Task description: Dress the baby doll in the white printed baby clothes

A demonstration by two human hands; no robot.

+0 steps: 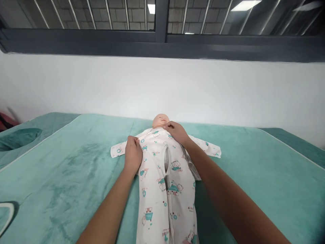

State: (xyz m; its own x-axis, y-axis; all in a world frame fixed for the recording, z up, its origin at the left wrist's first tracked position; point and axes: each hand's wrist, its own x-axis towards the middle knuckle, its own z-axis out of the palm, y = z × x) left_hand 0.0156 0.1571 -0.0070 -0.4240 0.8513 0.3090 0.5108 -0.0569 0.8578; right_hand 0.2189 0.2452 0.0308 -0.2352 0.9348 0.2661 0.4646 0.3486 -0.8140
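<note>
A baby doll (160,120) lies on its back, head toward the wall. Over its body is a white baby outfit (152,176) printed with small bears and teal figures. Its long legs stretch toward me, with a slit opening down the middle. Long sleeves spread out to both sides, and a second layer's edge shows at the right. My left hand (133,154) is closed on the outfit's edge near the left shoulder. At the collar beside the doll's chin, my right hand (177,132) has its fingers pinched on the cloth; the fingertips are partly hidden.
A teal plush cover (76,162) spreads under the doll. Behind it rises a white wall (162,88), with a dark-framed window (161,37) and metal bars above. A white-edged curved thing (10,213) is at the lower left, and something red (7,118) at the far left.
</note>
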